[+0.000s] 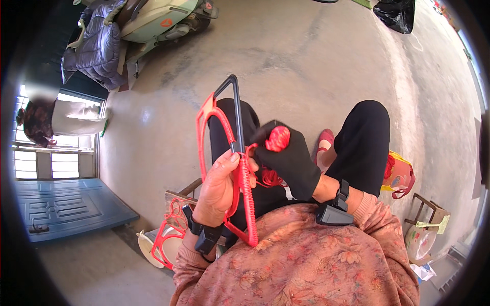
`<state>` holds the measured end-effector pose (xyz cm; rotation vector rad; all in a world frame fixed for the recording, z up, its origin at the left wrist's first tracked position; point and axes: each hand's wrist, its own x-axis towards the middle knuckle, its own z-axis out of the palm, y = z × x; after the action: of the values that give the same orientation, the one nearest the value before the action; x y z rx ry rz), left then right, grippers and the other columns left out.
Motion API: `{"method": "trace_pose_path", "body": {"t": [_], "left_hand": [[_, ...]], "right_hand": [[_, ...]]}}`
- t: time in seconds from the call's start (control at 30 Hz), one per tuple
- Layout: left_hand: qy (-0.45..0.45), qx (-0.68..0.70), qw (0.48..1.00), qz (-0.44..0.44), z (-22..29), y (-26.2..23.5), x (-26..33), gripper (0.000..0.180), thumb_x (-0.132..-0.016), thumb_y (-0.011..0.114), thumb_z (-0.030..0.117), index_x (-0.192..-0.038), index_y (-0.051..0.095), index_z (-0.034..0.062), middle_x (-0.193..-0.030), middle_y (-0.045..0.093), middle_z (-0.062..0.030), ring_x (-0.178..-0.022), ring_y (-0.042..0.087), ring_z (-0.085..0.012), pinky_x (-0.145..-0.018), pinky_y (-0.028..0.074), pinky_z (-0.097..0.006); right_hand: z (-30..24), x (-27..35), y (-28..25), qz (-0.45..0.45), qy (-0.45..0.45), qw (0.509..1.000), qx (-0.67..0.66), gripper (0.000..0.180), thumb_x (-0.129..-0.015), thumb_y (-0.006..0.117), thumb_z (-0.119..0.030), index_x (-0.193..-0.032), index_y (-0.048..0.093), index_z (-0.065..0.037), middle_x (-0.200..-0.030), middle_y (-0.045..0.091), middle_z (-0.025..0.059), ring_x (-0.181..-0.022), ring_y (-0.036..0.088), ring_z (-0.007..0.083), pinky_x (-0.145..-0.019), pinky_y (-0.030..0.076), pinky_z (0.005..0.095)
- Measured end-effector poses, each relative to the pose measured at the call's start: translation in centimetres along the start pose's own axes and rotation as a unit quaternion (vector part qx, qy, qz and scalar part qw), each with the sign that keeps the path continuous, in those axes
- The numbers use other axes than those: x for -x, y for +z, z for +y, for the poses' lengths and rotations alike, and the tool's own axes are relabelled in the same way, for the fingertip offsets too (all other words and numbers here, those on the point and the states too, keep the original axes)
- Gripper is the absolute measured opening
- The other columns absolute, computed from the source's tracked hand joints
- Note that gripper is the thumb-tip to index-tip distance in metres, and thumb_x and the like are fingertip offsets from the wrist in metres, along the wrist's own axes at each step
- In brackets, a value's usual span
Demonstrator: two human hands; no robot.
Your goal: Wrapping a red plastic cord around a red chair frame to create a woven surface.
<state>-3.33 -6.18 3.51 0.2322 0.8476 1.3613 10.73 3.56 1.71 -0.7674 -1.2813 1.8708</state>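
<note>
My bare left hand is closed around a black rod frame above my lap. Red cord coils tightly along the frame's near part, while its far end shows bare black rod. A flat red piece with a curved, cord-wrapped edge is joined to the frame's left side. In a black glove, my right hand grips a small bundle of red cord just right of the frame. A strand runs between the bundle and the wrapping. More loose red cord hangs below the hands.
Another red frame rests by a white bucket at lower left. A blue door and a scooter with a padded cover stand left. At right are a yellow-red bag and a wooden stool. Someone stands by the doorway.
</note>
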Motion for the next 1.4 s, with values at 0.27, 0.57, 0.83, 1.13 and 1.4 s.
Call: {"method": "trace_pose_path", "body": {"t": [0.27, 0.57, 0.83, 1.13, 1.4], "left_hand": [[0.044, -0.064, 0.996, 0.038, -3.5, -0.1, -3.2, 0.015, -0.096, 0.053, 0.012, -0.104, 0.058, 0.0012, -0.089, 0.067, -0.0096, -0.075, 0.066, -0.0167, -0.069, 0.055, -0.030], [0.047, -0.042, 0.997, 0.039, -4.4, -1.1, -4.0, 0.016, -0.096, 0.054, 0.014, -0.105, 0.059, 0.0022, -0.089, 0.067, -0.0074, -0.079, 0.066, -0.0156, -0.072, 0.055, -0.030], [0.025, -0.048, 0.999, 0.003, -4.4, -1.8, -3.9, 0.018, -0.096, 0.055, 0.017, -0.106, 0.058, 0.0017, -0.095, 0.066, -0.0101, -0.085, 0.066, -0.0170, -0.075, 0.056, -0.033], [0.039, -0.082, 0.996, 0.001, -4.7, -1.8, -4.2, 0.018, -0.091, 0.062, 0.013, -0.104, 0.058, 0.0017, -0.091, 0.068, -0.0085, -0.080, 0.065, -0.0141, -0.072, 0.054, -0.029], [0.051, -0.063, 0.997, 0.017, -5.2, -1.6, -4.1, 0.017, -0.092, 0.060, 0.010, -0.105, 0.058, -0.0002, -0.095, 0.067, -0.0076, -0.080, 0.065, -0.0134, -0.074, 0.053, -0.028]], "right_hand": [[0.7, 1.4, -4.3, -0.023, 0.176, 0.983, -0.036, 0.025, -0.085, 0.066, -0.012, -0.106, 0.060, -0.002, -0.092, 0.063, 0.0064, -0.069, 0.061, 0.0121, -0.063, 0.052, 0.0264], [0.3, 3.5, -6.4, -0.085, 0.281, 0.952, 0.090, 0.019, -0.087, 0.068, -0.020, -0.091, 0.062, -0.002, -0.068, 0.059, 0.0003, -0.056, 0.055, 0.0084, -0.052, 0.046, 0.0241], [-1.3, 4.6, -8.6, -0.115, 0.083, 0.987, 0.082, 0.011, -0.081, 0.063, 0.005, -0.090, 0.062, -0.002, -0.085, 0.065, 0.0053, -0.075, 0.060, 0.0100, -0.069, 0.050, 0.0260], [-2.8, 1.9, -4.3, -0.039, 0.140, 0.987, -0.062, 0.011, -0.087, 0.054, -0.013, -0.080, 0.054, -0.004, -0.063, 0.052, 0.0042, -0.054, 0.049, 0.0118, -0.054, 0.041, 0.0271], [1.1, 0.2, -4.6, -0.012, 0.044, 0.962, 0.268, 0.019, -0.079, 0.071, -0.009, -0.092, 0.057, -0.003, -0.074, 0.059, 0.0019, -0.066, 0.056, 0.0089, -0.060, 0.047, 0.0240]]}}
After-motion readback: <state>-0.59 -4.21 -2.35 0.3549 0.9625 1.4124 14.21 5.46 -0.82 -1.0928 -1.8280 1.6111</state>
